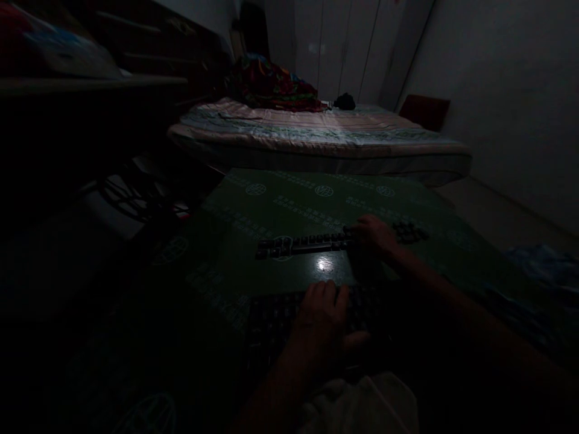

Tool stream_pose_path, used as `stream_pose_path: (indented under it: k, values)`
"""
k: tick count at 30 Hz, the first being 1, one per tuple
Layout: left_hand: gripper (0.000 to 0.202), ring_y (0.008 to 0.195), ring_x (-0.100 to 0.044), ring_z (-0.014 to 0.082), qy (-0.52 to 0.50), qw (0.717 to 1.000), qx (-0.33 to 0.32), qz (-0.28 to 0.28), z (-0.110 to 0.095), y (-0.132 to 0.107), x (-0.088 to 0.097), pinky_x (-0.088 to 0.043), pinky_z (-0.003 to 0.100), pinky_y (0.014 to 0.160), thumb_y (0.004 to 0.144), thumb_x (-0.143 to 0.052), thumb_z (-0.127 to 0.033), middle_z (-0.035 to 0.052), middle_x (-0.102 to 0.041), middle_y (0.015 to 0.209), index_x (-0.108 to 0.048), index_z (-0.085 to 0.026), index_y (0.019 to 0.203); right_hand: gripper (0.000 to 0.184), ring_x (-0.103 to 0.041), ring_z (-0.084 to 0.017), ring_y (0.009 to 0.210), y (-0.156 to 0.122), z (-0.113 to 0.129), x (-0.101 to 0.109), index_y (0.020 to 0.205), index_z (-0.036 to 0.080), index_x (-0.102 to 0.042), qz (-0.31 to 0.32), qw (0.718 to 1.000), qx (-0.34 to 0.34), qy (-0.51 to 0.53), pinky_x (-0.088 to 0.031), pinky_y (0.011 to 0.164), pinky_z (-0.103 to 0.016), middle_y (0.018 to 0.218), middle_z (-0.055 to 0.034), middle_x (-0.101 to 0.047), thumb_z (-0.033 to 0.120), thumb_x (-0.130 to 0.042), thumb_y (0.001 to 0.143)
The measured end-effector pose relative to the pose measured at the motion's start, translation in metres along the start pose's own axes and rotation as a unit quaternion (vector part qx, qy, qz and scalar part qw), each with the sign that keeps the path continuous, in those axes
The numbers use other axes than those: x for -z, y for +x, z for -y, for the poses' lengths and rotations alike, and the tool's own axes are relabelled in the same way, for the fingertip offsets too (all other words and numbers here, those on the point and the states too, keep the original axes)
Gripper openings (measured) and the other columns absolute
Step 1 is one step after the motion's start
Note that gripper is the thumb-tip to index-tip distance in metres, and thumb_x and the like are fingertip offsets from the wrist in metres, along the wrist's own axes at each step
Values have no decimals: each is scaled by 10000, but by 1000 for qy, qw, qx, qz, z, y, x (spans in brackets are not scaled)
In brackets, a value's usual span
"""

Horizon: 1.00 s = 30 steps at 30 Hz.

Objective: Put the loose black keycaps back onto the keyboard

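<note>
A black keyboard [271,316] lies on the green tabletop close to me. My left hand [319,316] rests over its middle, fingers stretched forward across the keys and thumb spread to the right. Beyond the keyboard, loose black keycaps [312,240] stand in rows on the table, a long spacebar keycap [312,248] among them. My right hand [376,234] reaches to the right part of these rows, its fingers bent down and together at the keycaps. Whatever its fingertips hold is hidden in the dark. More keycaps [409,232] lie just right of that hand.
The room is very dark. A bed [316,129] with a red patterned blanket [275,84] stands past the table's far edge. To the left are a shelf [90,86] and a dark spoked wheel [129,193]. Pale cloth [362,407] shows at the bottom.
</note>
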<state>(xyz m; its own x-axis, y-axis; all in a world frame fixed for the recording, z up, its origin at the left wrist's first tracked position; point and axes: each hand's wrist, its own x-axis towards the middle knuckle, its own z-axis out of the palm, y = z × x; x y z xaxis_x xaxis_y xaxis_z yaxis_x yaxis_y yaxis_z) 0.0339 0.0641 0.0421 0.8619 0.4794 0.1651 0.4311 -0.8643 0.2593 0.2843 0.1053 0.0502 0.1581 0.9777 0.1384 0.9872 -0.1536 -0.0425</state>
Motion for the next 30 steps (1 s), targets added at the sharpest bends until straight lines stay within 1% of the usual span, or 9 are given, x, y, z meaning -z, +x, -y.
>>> stream_pose_path:
  k: [2, 7, 10, 13, 17, 23, 26, 30]
  values:
    - [690, 1041, -517, 319, 1, 1000, 1, -3, 0, 0, -1, -418, 479, 957, 728, -682, -559, 148, -571, 1129, -526, -108, 1226, 273, -519, -229, 1076, 7, -2, -7, 1020, 204, -702, 8, 1000, 0, -6, -393, 833, -293, 1166, -108, -604, 288, -474, 897]
    - [700, 1002, -533, 316, -2, 1000, -2, -12, 0, 0, -2, -433, 483, 935, 709, -692, -572, 140, -583, 1090, -529, -107, 1206, 276, -508, -221, 1053, 17, -7, -18, 961, 221, -710, 25, 999, 0, -21, -381, 840, -296, 1092, -89, -621, 317, -458, 906]
    - [690, 1005, -532, 317, -9, 1000, 0, -10, 0, -1, -2, -426, 484, 943, 712, -690, -569, 144, -583, 1090, -535, -102, 1195, 278, -500, -218, 1067, 20, -8, -22, 966, 227, -708, 28, 999, 0, -25, -380, 850, -295, 1076, -81, -626, 311, -450, 908]
    - [683, 1018, -525, 320, -16, 1000, 0, -7, -1, -1, 0, -419, 488, 947, 728, -675, -572, 145, -578, 1102, -533, -102, 1203, 285, -488, -224, 1095, 22, -9, -24, 980, 226, -705, 28, 999, 4, -26, -380, 863, -305, 1101, -83, -623, 312, -443, 911]
    - [673, 1000, -527, 321, -18, 1000, -1, -2, -1, -1, 2, -438, 484, 915, 733, -663, -581, 145, -584, 1088, -539, -103, 1190, 283, -472, -241, 1132, 28, -8, -24, 977, 207, -703, 26, 999, 5, -27, -380, 863, -321, 1139, -99, -618, 293, -442, 911]
    - [681, 1028, -524, 322, -20, 1000, 1, -16, 0, -2, -1, -419, 486, 953, 726, -673, -577, 146, -580, 1109, -529, -110, 1201, 247, -527, -219, 1046, 40, -9, -21, 932, 206, -707, 30, 999, 9, -27, -400, 821, -290, 1081, -84, -652, 255, -468, 897]
    - [697, 1019, -533, 321, -15, 1000, -1, -15, 0, -1, -1, -423, 489, 950, 720, -671, -591, 146, -582, 1103, -523, -116, 1206, 245, -539, -222, 1063, 46, -14, -21, 984, 197, -708, 25, 999, 0, -26, -408, 853, -291, 1098, -86, -659, 237, -486, 889]
    - [712, 986, -540, 315, -14, 1000, -3, -14, -1, -1, -1, -444, 479, 919, 696, -694, -591, 146, -587, 1074, -532, -101, 1187, 294, -538, -253, 1105, 54, -22, -21, 1104, 162, -687, 20, 999, -8, -24, -416, 877, -315, 1150, -118, -649, 224, -511, 876]
